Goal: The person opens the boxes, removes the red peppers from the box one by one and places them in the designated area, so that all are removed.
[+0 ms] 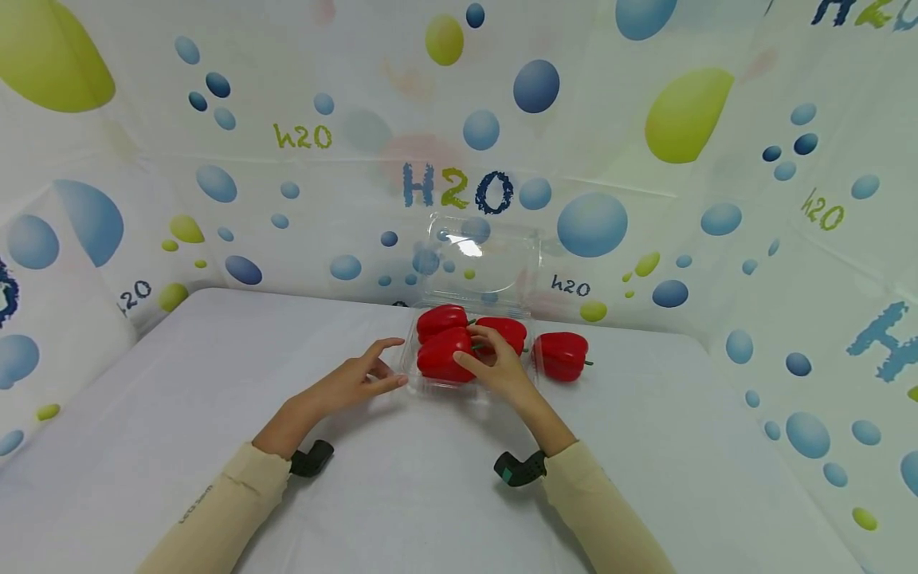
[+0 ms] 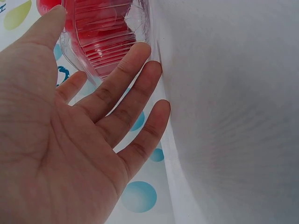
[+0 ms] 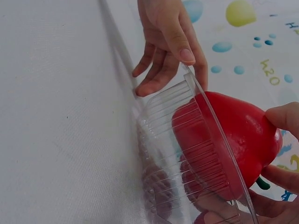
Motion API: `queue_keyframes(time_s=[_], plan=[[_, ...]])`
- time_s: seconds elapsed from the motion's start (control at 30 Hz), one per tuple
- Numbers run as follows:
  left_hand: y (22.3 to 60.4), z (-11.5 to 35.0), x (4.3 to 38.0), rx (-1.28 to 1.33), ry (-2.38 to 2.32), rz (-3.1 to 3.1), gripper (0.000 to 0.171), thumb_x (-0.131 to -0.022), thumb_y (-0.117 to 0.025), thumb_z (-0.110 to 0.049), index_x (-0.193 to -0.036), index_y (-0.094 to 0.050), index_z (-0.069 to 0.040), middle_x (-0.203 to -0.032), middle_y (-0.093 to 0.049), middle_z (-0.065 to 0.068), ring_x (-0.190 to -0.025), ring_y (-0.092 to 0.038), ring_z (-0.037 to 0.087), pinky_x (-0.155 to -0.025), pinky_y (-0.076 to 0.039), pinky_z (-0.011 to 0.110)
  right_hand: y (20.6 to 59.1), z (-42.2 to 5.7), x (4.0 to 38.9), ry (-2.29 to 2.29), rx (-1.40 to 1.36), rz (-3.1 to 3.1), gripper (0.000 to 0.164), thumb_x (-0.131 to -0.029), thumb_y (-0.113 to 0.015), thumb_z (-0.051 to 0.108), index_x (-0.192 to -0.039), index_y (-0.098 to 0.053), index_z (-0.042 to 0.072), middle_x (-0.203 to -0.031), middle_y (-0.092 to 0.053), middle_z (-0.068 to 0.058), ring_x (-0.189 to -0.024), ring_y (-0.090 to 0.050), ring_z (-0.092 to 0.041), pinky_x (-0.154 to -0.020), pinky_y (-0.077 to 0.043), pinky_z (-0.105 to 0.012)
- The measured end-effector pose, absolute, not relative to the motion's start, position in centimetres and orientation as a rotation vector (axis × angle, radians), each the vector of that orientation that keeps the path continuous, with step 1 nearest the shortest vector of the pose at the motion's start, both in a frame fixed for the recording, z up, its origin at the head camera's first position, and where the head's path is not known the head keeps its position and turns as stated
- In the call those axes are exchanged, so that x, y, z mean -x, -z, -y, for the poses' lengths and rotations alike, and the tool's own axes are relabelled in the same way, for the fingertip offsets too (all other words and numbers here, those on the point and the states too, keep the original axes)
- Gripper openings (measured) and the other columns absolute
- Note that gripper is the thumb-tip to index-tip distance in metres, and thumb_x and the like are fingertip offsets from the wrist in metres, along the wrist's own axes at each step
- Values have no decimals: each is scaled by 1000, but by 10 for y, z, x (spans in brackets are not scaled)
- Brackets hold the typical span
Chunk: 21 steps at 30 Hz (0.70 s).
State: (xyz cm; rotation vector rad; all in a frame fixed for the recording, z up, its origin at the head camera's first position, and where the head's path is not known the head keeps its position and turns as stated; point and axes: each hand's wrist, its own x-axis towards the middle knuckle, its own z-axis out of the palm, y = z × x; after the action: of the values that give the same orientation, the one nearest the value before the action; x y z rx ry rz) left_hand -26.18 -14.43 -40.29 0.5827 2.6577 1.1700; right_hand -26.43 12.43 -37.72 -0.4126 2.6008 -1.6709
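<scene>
A clear plastic clamshell container [image 1: 410,363] stands on the table with its lid [image 1: 502,271] raised at the back. Inside lie three red bell peppers, one at the back left [image 1: 439,320], one at the right [image 1: 508,328] and one at the front left [image 1: 439,357]. My right hand [image 1: 504,373] grips the front-left pepper at its stem end, thumb on one side and fingers on the other. Beside the container's left wall, my left hand [image 1: 353,383] has its fingers spread and holds nothing. In the right wrist view, the left thumb is at the container's rim [image 3: 198,86].
Another red bell pepper [image 1: 562,356] lies on the table just right of the container. White cloth covers the table [image 1: 402,494]. Behind it hangs a patterned curtain [image 1: 344,215] with blue and green dots, close to the raised lid.
</scene>
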Motion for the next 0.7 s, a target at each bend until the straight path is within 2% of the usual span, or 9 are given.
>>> queue_keyframes(time_s=[0.7], plan=[[404, 145, 262, -624, -1180, -2655, 72, -94, -63, -40, -150, -24, -16, -110, -65, 8, -103, -61, 25, -87, -54, 45, 377, -124, 265, 1721, 347, -2594, 57, -88, -71, 23, -139, -47, 16, -134, -55, -10, -118, -52, -28, -92, -52, -41]])
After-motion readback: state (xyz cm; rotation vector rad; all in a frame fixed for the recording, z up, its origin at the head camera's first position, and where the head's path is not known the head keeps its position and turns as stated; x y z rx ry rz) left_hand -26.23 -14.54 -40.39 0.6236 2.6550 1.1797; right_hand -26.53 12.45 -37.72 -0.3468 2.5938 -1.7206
